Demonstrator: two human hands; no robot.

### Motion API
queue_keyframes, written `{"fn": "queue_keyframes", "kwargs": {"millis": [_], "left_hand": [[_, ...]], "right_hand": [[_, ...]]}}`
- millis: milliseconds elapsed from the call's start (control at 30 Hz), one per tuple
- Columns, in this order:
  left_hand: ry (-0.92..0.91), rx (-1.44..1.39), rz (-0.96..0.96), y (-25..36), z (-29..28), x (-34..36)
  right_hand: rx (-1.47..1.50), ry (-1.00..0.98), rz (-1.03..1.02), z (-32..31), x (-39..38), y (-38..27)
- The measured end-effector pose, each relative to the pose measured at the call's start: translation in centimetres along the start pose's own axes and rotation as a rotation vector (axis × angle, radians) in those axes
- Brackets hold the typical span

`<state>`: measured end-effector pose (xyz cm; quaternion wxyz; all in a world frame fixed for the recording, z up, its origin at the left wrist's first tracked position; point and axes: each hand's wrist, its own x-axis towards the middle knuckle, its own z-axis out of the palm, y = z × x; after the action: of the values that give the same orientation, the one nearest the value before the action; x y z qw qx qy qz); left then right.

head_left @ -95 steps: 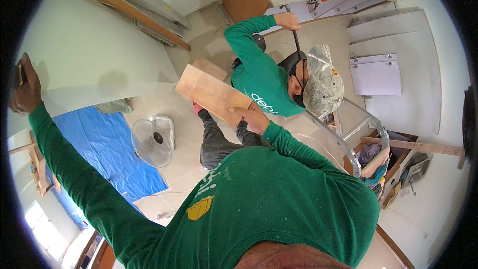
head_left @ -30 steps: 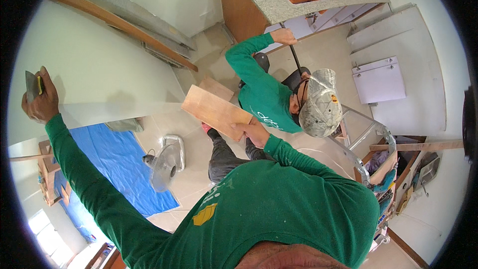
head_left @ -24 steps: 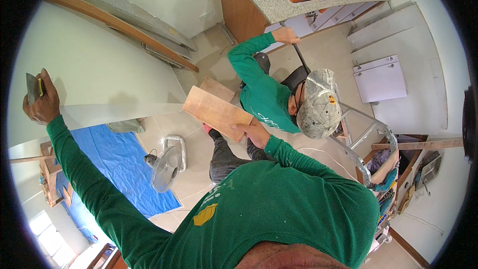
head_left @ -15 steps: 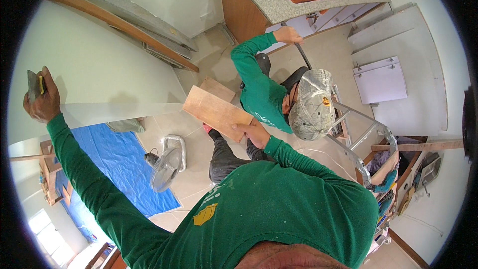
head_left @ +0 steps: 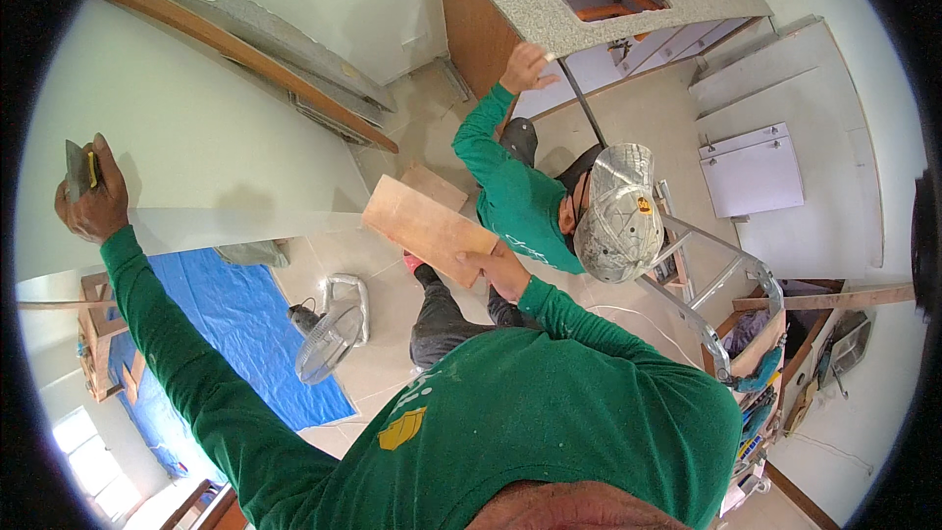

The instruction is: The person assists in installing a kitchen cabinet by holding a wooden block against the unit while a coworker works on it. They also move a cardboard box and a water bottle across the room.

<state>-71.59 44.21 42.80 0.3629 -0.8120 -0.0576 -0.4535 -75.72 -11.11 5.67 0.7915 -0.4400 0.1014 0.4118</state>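
Note:
Out at the far left, my left hand is closed around a putty knife, its grey blade and a yellow part showing beside the white wall. My right hand grips the near end of a flat, light-brown wooden board, thumb on top, in front of my body. Behind this board, a second wooden piece partly shows. A co-worker in a green shirt and patterned cap crouches just beyond it. One co-worker's hand is raised beside the counter, near a dark bar.
A speckled counter with a sink cutout stands ahead. To the right are a metal ladder and crowded tool shelves. A fan stands beside a blue tarp. Long planks lean on the wall at upper left.
My left hand with the putty knife has shifted slightly right along the wall. The co-worker's raised hand has come off the dark bar and moved left. My right hand keeps the board nearly still.

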Motion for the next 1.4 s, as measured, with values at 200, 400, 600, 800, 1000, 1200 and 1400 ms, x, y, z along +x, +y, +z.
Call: {"fn": "queue_keyframes", "kwargs": {"millis": [200, 400, 600, 800, 1000, 1200, 1400], "left_hand": [[0.033, -0.003, -0.028, 1.0, -0.2, 0.3], [-0.07, -0.372, -0.252, 0.7, -0.5, -0.6], [0.076, -0.271, 0.136, 6.5, -3.1, -2.4], [-0.144, -0.282, 0.134, 10.9, -1.9, -7.2], [-0.074, -0.344, 0.18, 11.3, -2.1, -6.0], [-0.124, -0.369, 0.218, 12.5, -1.8, -4.3], [-0.109, -0.359, 0.223, 13.4, -1.3, -3.5]], "right_hand": [[-0.151, 0.145, -0.12, 1.1, 6.5, -3.8], [-0.02, 0.489, -0.443, 5.7, 19.5, -12.4], [-0.027, 0.57, -0.75, 5.2, 33.2, -22.8], [0.031, 0.615, -0.715, 5.3, 41.2, -30.0], [0.029, 0.71, -0.722, 4.9, 46.1, -32.6], [0.065, 0.733, -0.7, 2.9, 46.8, -35.6], [0.041, 0.724, -0.648, 1.2, 47.2, -36.8]]}}
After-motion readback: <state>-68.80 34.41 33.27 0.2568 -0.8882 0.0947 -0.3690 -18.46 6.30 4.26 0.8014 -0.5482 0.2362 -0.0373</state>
